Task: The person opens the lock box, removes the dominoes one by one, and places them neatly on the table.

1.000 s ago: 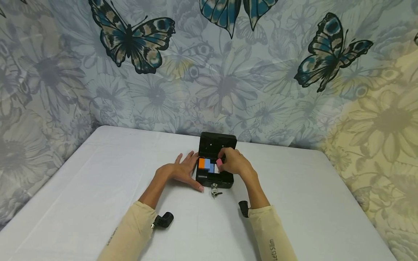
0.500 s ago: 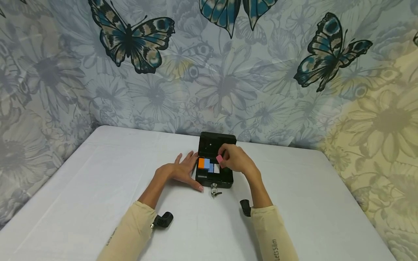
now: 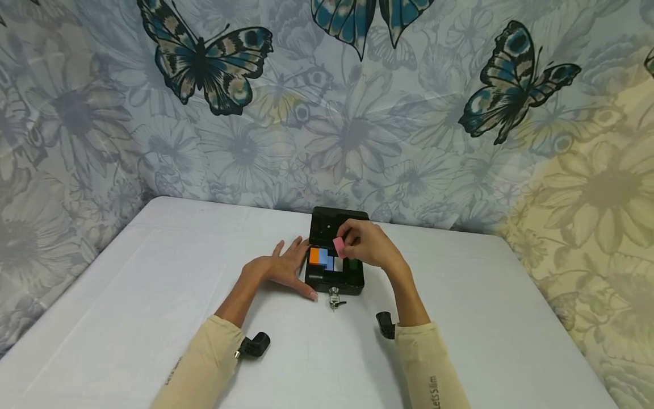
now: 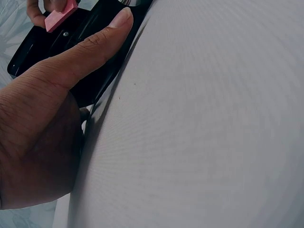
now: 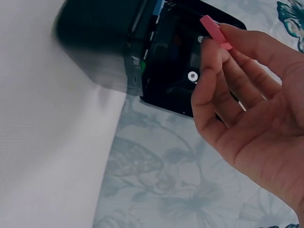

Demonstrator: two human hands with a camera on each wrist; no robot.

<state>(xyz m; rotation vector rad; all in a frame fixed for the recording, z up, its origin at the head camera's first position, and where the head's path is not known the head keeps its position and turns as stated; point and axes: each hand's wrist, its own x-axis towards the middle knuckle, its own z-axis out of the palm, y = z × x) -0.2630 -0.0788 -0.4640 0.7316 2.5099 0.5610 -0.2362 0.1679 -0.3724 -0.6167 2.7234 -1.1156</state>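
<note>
A small black cash box (image 3: 319, 283) stands on the table with its lid (image 3: 324, 222) raised. Above its open tray, my right hand (image 3: 373, 245) pinches a pink block (image 3: 339, 247) between thumb and fingertips; the right wrist view shows the block (image 5: 216, 32) in front of the lid. My left hand (image 3: 283, 268) rests at the box's left side, fingers spread and thumb along the front corner. Inside lie an orange block (image 3: 314, 256), light blue blocks (image 3: 323, 257) and a white block (image 3: 339, 264). Something dark green (image 3: 353, 263) shows at the right, partly hidden by my right hand.
Keys (image 3: 335, 304) hang from the lock at the box's front. The white-covered table (image 3: 179, 255) runs back to a wall (image 3: 352, 130) of butterfly and flower print. A black wrist camera mount sits at each sleeve.
My right hand has lifted the pink block up from the tray and shifted it slightly left, uncovering more of the tray's right side. The left hand has stayed in place.
</note>
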